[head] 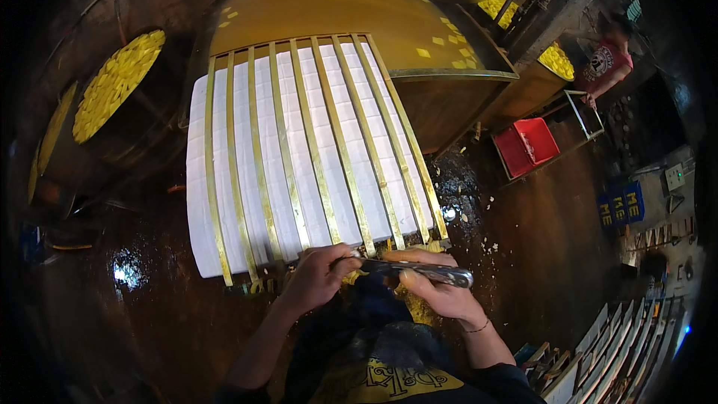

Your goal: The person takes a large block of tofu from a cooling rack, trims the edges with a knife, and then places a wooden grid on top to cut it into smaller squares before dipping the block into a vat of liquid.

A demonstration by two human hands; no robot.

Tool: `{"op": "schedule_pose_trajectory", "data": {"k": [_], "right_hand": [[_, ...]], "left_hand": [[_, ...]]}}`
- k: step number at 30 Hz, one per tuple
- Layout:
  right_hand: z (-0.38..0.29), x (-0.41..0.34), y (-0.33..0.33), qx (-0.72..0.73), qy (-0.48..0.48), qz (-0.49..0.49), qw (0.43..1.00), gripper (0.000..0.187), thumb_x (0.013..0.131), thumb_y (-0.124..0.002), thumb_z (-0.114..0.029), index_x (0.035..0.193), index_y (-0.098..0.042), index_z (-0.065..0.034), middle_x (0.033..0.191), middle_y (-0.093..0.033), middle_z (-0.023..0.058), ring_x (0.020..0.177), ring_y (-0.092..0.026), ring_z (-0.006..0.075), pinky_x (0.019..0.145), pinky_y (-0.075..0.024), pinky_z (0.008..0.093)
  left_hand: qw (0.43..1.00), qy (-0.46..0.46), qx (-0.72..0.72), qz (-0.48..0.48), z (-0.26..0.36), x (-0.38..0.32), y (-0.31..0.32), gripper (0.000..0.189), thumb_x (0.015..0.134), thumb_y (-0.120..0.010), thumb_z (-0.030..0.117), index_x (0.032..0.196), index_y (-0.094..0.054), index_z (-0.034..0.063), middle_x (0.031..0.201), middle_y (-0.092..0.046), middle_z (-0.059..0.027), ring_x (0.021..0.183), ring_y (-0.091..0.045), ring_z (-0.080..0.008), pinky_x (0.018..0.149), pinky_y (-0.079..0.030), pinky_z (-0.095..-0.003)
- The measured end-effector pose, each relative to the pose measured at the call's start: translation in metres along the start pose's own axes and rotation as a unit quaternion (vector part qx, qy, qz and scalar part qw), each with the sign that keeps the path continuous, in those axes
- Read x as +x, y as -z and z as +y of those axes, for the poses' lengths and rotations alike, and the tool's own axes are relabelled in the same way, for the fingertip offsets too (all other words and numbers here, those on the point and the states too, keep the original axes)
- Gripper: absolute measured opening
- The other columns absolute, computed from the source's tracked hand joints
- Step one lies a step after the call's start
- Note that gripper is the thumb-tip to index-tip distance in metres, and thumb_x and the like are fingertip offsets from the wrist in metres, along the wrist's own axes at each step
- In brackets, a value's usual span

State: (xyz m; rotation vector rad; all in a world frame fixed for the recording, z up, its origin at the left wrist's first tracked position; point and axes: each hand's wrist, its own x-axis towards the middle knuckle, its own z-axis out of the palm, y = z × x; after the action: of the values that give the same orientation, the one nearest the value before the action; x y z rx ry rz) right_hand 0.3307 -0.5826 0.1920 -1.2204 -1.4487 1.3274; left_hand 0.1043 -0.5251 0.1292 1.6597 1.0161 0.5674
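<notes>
Close to my body, below the near edge of a slatted rack, both hands are on one metal tool (432, 272) with a thick shiny handle. My left hand (322, 272) pinches its thin end. Around the handle curl the fingers of my right hand (435, 286); the tool's blade or tip cannot be made out. The rack's yellowish slats (315, 148) run away from me across a white cloth (303, 123) showing a grid of square block shapes beneath. Beyond it lies a large vat (314, 17) of yellow-brown liquid with several small yellow squares in it.
At the left stands a round container heaped with yellow pieces (120, 87). A red plastic crate (524, 146) is at the right, near a person in a red top (608, 62) touching a metal frame (586, 115). Wooden boards (606, 348) stand at lower right. The floor (538, 224) looks wet.
</notes>
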Motion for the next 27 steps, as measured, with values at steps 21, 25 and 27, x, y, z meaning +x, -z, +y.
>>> {"op": "schedule_pose_trajectory", "data": {"k": [21, 25, 27], "right_hand": [[0.052, 0.490, 0.129, -0.395, 0.258, 0.123, 0.873, 0.008, 0.075, -0.070, -0.010, 0.078, -0.067, -0.0017, 0.072, -0.066, 0.0194, 0.071, -0.064, 0.0392, 0.066, -0.0509, 0.0416], [0.030, 0.358, 0.125, -0.393, 0.172, 0.058, 0.902, 0.011, 0.075, -0.073, -0.011, 0.079, -0.067, -0.0019, 0.074, -0.066, 0.0173, 0.068, -0.064, 0.0375, 0.066, -0.0509, 0.0405], [0.045, 0.266, 0.118, -0.397, 0.194, 0.027, 0.897, 0.014, 0.076, -0.075, -0.011, 0.080, -0.067, -0.0008, 0.076, -0.067, 0.0160, 0.065, -0.064, 0.0343, 0.065, -0.0504, 0.0389]], "left_hand": [[0.856, -0.009, 0.476, 0.201, -0.073, 0.127, 0.096, 0.095, 0.070, -0.059, 0.079, 0.138, -0.053, 0.0126, 0.154, -0.033, -0.0059, 0.147, -0.016, -0.0332, 0.114, -0.001, -0.0662], [0.853, -0.004, 0.487, 0.187, -0.082, 0.131, 0.090, 0.100, 0.067, -0.063, 0.078, 0.139, -0.051, 0.0098, 0.157, -0.028, -0.0067, 0.147, -0.013, -0.0347, 0.114, -0.003, -0.0664], [0.851, 0.003, 0.486, 0.202, -0.080, 0.133, 0.094, 0.099, 0.067, -0.065, 0.076, 0.137, -0.052, 0.0081, 0.156, -0.031, -0.0078, 0.147, -0.016, -0.0351, 0.114, -0.005, -0.0669]]}}
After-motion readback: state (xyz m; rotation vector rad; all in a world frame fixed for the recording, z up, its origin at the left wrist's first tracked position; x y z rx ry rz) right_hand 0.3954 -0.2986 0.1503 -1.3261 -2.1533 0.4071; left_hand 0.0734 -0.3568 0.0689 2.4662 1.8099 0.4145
